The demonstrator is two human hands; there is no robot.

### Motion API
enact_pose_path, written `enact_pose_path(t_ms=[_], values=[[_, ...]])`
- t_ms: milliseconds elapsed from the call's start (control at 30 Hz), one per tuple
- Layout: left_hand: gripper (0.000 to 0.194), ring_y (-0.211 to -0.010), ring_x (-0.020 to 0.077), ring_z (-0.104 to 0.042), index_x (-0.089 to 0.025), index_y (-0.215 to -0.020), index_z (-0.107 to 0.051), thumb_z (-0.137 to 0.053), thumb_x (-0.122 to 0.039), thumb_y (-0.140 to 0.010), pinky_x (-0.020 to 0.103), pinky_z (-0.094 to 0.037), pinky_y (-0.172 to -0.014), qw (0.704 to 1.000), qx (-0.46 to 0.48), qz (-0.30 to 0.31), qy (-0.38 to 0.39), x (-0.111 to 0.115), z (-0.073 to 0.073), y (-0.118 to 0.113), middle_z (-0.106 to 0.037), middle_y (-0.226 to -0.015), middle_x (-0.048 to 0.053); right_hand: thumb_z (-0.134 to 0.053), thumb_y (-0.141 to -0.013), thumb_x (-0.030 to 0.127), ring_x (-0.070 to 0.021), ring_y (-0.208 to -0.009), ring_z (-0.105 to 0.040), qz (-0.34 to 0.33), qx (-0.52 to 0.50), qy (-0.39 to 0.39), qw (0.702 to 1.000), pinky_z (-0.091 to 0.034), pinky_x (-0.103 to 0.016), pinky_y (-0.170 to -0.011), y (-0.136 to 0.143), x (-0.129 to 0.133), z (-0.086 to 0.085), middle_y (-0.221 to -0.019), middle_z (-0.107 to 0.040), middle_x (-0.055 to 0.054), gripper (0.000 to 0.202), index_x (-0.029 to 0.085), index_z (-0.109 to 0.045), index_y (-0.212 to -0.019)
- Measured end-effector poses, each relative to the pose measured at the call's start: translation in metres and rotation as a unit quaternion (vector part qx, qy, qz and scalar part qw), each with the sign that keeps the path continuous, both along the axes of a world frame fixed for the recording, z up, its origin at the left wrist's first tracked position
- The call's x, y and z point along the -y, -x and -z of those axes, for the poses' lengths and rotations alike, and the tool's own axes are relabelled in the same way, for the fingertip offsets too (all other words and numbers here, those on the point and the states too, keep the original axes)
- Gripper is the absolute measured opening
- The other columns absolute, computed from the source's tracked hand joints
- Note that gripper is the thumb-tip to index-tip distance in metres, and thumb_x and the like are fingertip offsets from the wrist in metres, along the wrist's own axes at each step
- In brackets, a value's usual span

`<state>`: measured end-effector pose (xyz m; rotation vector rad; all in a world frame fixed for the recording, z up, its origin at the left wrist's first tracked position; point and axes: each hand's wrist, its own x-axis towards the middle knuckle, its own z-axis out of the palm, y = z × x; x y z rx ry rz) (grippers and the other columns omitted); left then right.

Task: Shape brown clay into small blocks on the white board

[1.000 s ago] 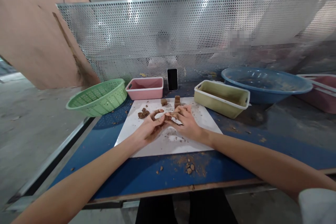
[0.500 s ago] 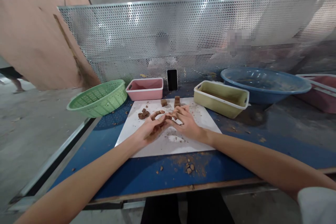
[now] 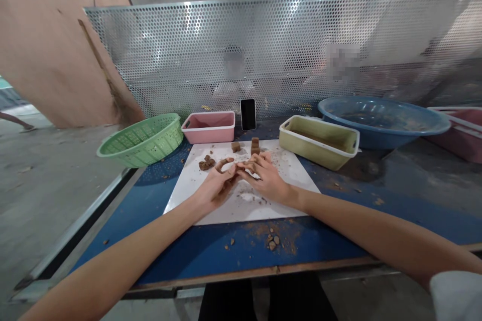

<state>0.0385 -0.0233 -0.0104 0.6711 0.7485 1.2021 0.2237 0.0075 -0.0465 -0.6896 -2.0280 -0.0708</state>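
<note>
Clay (image 3: 240,167) sits above the board (image 3: 226,214), mostly hidden, pinched between the fingertips of left hand (image 3: 215,184) and right hand (image 3: 270,180). Uneven squeeze could crumble it. Right knuckles are near the stack (image 3: 255,146); a forward slip could topple that.

**Nothing legible**

We can read no text, label, brand, number or sign anywhere around our hands.
</note>
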Motion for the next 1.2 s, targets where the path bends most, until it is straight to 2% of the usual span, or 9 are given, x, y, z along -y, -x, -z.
enact_pose_path(t_ms=[233, 367, 467, 567, 733, 933, 1033, 1100, 1200], values=[[0.039, -0.084, 0.0132, -0.075, -0.018, -0.115, -0.061, -0.085, -0.009, -0.086, 0.027, -0.061, -0.088, 1.000, -0.005, -0.026, 0.000, 0.001, -0.002, -0.003, -0.079, -0.096, 0.005, -0.056, -0.109, 0.034, -0.0244, -0.093, -0.065, -0.003, -0.013, -0.012, 1.000, -0.050, -0.044, -0.090, 0.002, 0.001, -0.001, -0.097, -0.073, -0.005, 0.019, 0.027, -0.071, -0.117], [0.030, -0.083, 0.0129, -0.075, -0.017, -0.114, -0.062, -0.080, -0.011, -0.091, 0.023, -0.060, -0.081, 1.000, -0.010, -0.017, 0.005, 0.001, -0.004, -0.005, -0.078, -0.095, 0.006, -0.066, -0.103, 0.040, -0.0259, -0.096, -0.065, 0.015, -0.028, -0.016, 0.999, -0.049, -0.045, -0.092, 0.002, 0.005, -0.007, -0.101, -0.072, -0.005, 0.027, 0.027, -0.067, -0.127], [0.029, -0.082, 0.0120, -0.075, -0.017, -0.114, -0.064, -0.080, -0.011, -0.091, 0.021, -0.059, -0.079, 1.000, 0.000, -0.016, 0.012, 0.001, -0.002, -0.005, -0.078, -0.094, 0.005, -0.069, -0.101, 0.038, -0.0253, -0.095, -0.065, 0.022, -0.041, -0.028, 0.999, -0.049, -0.045, -0.091, 0.003, 0.006, -0.007, -0.098, -0.071, -0.005, 0.024, 0.026, -0.069, -0.121], [0.031, -0.081, 0.0112, -0.075, -0.018, -0.111, -0.065, -0.083, -0.010, -0.088, 0.020, -0.060, -0.079, 1.000, 0.010, -0.018, 0.021, 0.000, 0.000, -0.005, -0.078, -0.094, 0.003, -0.065, -0.103, 0.033, -0.0221, -0.087, -0.064, 0.011, -0.051, -0.034, 0.998, -0.050, -0.041, -0.085, 0.004, 0.004, -0.005, -0.090, -0.069, -0.004, 0.014, 0.024, -0.071, -0.113], [0.033, -0.082, 0.0118, -0.076, -0.019, -0.110, -0.065, -0.085, -0.010, -0.086, 0.022, -0.062, -0.080, 1.000, 0.004, -0.021, 0.020, -0.002, 0.001, -0.004, -0.078, -0.095, 0.003, -0.063, -0.105, 0.035, -0.0205, -0.080, -0.063, 0.008, -0.053, -0.053, 0.997, -0.050, -0.040, -0.081, 0.005, 0.000, -0.004, -0.085, -0.068, -0.003, 0.016, 0.023, -0.073, -0.110], [0.023, -0.089, 0.0128, -0.076, -0.018, -0.105, -0.068, -0.083, -0.013, -0.088, 0.027, -0.063, -0.092, 0.999, 0.033, 0.010, 0.009, 0.000, -0.002, -0.005, -0.078, -0.104, 0.004, -0.058, -0.107, 0.037, -0.0228, -0.087, -0.065, 0.029, -0.022, -0.007, 0.999, -0.048, -0.043, -0.085, 0.004, 0.004, -0.007, -0.088, -0.070, -0.004, 0.019, 0.026, -0.073, -0.112], [0.029, -0.092, 0.0131, -0.076, -0.018, -0.109, -0.070, -0.084, -0.008, -0.085, 0.027, -0.062, -0.096, 0.999, 0.038, 0.028, -0.004, 0.001, -0.003, -0.003, -0.079, -0.104, 0.005, -0.058, -0.105, 0.040, -0.0274, -0.100, -0.064, 0.040, 0.014, -0.004, 0.999, -0.046, -0.047, -0.093, -0.004, 0.001, -0.018, -0.103, -0.071, -0.007, 0.029, 0.027, -0.066, -0.130], [0.031, -0.093, 0.0139, -0.076, -0.017, -0.111, -0.072, -0.085, -0.009, -0.085, 0.027, -0.061, -0.097, 0.999, 0.030, 0.031, -0.008, 0.002, -0.003, -0.002, -0.079, -0.101, 0.006, -0.059, -0.101, 0.047, -0.0335, -0.113, -0.059, 0.069, 0.052, -0.015, 0.996, -0.043, -0.053, -0.098, -0.017, -0.007, -0.033, -0.121, -0.069, -0.012, 0.053, 0.025, -0.051, -0.149], [0.022, -0.091, 0.0135, -0.075, -0.014, -0.103, -0.075, -0.087, -0.013, -0.084, 0.025, -0.062, -0.094, 0.999, 0.021, 0.032, -0.008, 0.002, -0.004, -0.001, -0.077, -0.094, 0.005, -0.053, -0.101, 0.052, -0.0400, -0.124, -0.052, 0.190, 0.074, -0.003, 0.979, -0.036, -0.060, -0.104, -0.049, -0.029, -0.062, -0.133, -0.061, -0.019, 0.063, 0.020, -0.044, -0.155]])
